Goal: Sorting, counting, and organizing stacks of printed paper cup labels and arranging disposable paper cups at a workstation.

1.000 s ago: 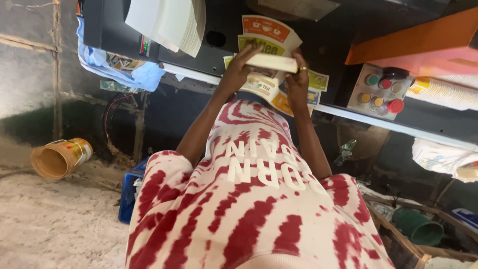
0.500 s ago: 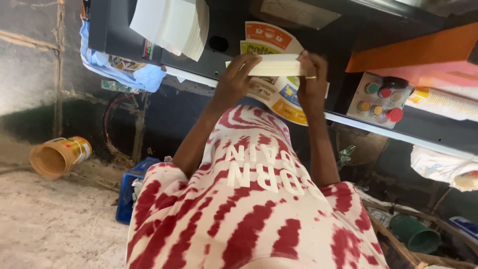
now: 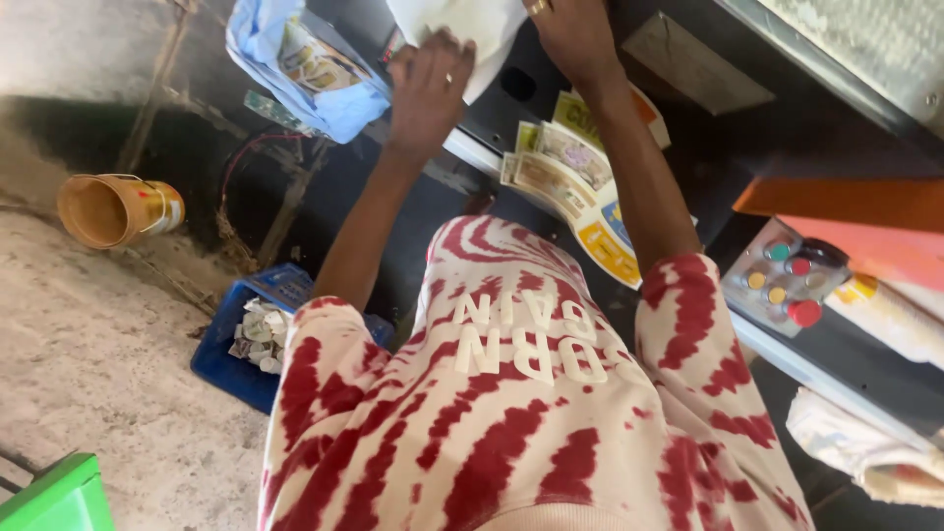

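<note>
fingers: our left hand (image 3: pixel 430 87) lies spread and flat on the white paper stack (image 3: pixel 462 29), right hand (image 3: pixel 570 29) cups its far edge, grip unclear | stack: on the dark machine bed (image 3: pixel 688 167) | advice: we'd best press evenly, edges squared | nearby: printed labels (image 3: pixel 560 177), button panel (image 3: pixel 782 280)

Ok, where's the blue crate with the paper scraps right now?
In the head view the blue crate sits on the floor at lower left, under the person's left arm, right of the tipped yellow bucket.
</note>
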